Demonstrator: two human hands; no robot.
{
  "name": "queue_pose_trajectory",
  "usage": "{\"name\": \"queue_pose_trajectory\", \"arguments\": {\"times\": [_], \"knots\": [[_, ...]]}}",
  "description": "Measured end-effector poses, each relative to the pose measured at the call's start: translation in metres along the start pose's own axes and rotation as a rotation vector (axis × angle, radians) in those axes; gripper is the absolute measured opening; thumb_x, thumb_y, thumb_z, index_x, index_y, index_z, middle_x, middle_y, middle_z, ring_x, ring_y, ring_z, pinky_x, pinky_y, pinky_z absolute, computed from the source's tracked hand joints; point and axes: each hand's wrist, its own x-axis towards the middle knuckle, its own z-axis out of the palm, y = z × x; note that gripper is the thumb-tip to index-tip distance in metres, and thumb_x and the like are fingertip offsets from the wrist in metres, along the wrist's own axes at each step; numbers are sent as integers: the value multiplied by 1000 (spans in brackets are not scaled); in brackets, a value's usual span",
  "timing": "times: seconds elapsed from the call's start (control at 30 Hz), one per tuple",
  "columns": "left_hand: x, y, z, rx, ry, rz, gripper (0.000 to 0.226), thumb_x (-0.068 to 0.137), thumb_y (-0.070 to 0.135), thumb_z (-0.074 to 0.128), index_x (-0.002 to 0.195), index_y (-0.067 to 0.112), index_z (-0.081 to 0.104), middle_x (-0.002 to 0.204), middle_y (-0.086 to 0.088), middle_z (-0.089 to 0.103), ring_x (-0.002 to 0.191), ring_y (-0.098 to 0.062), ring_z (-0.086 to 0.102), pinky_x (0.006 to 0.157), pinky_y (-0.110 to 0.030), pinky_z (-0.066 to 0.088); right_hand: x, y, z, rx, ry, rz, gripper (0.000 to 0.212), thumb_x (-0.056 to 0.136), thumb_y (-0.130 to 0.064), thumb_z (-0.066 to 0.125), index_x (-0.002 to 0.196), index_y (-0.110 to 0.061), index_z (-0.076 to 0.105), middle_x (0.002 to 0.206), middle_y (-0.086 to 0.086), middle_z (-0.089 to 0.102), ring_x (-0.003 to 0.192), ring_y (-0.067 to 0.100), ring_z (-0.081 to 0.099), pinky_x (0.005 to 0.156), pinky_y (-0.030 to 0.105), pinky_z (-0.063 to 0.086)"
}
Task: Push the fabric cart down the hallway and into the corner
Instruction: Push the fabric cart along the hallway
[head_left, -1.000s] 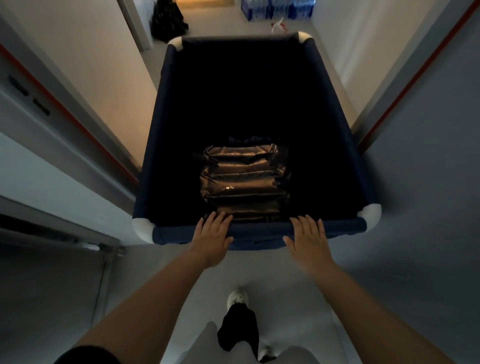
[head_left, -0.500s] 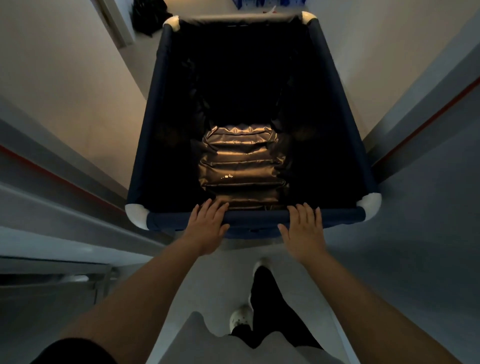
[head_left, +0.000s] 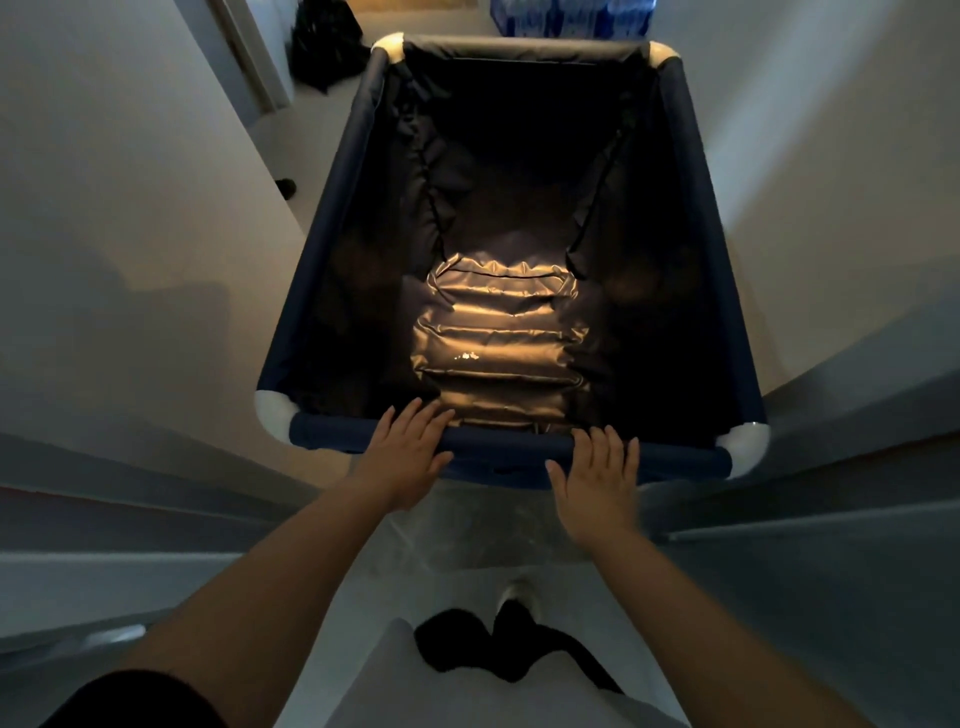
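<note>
The fabric cart (head_left: 332, 228) is a deep navy bin with white corner caps, filling the narrow hallway in front of me. A shiny dark padded bundle (head_left: 498, 338) lies at its bottom. My left hand (head_left: 408, 460) rests flat on the near rim bar, left of centre, fingers spread over the top. My right hand (head_left: 597, 480) lies flat on the same bar to the right, palm down, fingers extended. Neither hand wraps around the bar.
White walls run close along both sides of the cart. A door frame (head_left: 831, 467) flanks the near end. Beyond the cart, a black bag (head_left: 324, 47) sits at the left and packs of water bottles (head_left: 571, 18) stand at the far end.
The cart has rolled forward through the doorway into the hallway, and I have stepped after it. Both hands stay flat on the near rim.
</note>
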Motion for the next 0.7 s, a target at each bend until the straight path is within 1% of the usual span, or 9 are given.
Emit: {"name": "queue_pose_trajectory", "arguments": {"times": [0.23,0.33,0.5,0.7], "knots": [[78,-22,-27,-28,17,27,56,97,42,31,146,21,14,157,-2,11,143,-22,1,113,-44,-2,78,-6,-27,19,0,3,57,97,-45,24,139,-8,22,149,13,27,141,28,12,117,49,-6],[113,-33,-39,-39,18,45,56,97,42,32,146,22,14,157,-3,12,143,-22,1,113,-44,-2,114,-8,-33,15,8,25,55,96,-45,27,137,-7,27,146,13,32,139,29,18,118,49,-2],[168,-50,-62,-26,15,89,56,98,40,33,146,22,12,157,-4,12,143,-23,2,113,-43,-1,169,-12,-40,21,79,56,51,95,-44,34,131,-8,36,137,13,43,133,30,28,117,48,2],[230,-69,-90,-22,7,125,55,98,38,33,146,21,13,157,-6,12,142,-24,2,113,-45,0,232,-18,-53,32,97,78,50,94,-43,37,128,-7,39,132,15,47,129,32,33,116,50,6]]}}
